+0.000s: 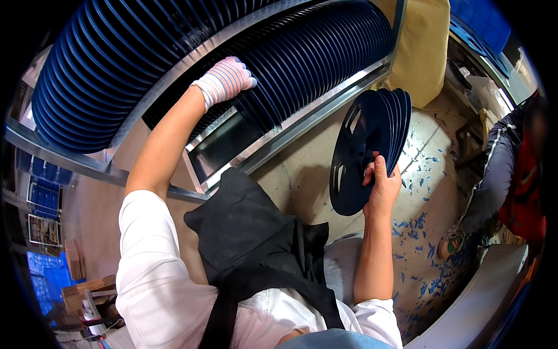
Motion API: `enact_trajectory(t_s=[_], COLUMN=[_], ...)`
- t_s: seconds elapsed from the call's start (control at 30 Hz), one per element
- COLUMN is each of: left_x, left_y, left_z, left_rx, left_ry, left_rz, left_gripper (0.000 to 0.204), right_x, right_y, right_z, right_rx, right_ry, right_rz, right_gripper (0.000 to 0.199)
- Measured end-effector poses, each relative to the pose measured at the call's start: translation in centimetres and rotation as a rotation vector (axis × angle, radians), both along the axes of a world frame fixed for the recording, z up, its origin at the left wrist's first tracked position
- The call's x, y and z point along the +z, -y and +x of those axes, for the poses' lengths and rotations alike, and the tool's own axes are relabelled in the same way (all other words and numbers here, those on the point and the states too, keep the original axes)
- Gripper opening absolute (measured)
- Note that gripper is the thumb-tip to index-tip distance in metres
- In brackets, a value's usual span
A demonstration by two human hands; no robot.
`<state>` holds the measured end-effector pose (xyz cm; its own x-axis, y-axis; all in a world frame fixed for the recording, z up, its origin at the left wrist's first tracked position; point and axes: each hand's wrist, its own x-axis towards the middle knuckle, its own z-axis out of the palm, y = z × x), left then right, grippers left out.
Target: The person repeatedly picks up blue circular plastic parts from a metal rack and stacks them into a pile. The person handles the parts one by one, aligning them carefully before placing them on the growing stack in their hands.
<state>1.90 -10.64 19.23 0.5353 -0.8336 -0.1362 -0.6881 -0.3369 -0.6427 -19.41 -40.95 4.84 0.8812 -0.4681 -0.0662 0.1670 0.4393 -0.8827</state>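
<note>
The dark blue reels (279, 64) stand on edge in 2 long rows inside a metal rack (325, 99), packed face to face so each disc props the next and the rails keep them from rolling. The nearer row ends partway along the lower rail, leaving a bare stretch of rack toward its near end.

The left hand (225, 78), in a striped glove, rests on top of that nearer row at its open end. Its fingers (244, 78) lie spread and bent over the rims, pressing against the last discs rather than closing round any 1 of them; it looks as if the hand steadies the row so it does not tip into the gap.

The right hand (381, 186) is bare and holds a small stack of reels (366, 151) upright, apart from the rack and above the concrete floor (302, 180). The thumb lies up the near face and the other fingers are hidden behind the stack, clenched on its lower edge. Holding them on edge matches how the rows stand.

Blue chips (427, 250) litter the floor. Another person (511, 174) sits at the right edge.
</note>
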Motion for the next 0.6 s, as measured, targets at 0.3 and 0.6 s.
enact_trajectory(t_s=[0.3, 0.6], left_x=[-1.4, -2.5], left_y=[-4.3, -6.8], left_z=[-0.2, -0.5], left_rx=[0.162, 0.24], left_ry=[0.051, 0.054], left_rz=[-0.423, -0.405], left_gripper=[0.034, 0.03], right_x=[0.1, -0.2], right_y=[-0.4, -0.7], right_z=[-0.1, 0.1], right_rx=[0.017, 0.014], right_ry=[-0.016, -0.039], right_rz=[0.004, -0.003], right_gripper=[0.022, 0.024])
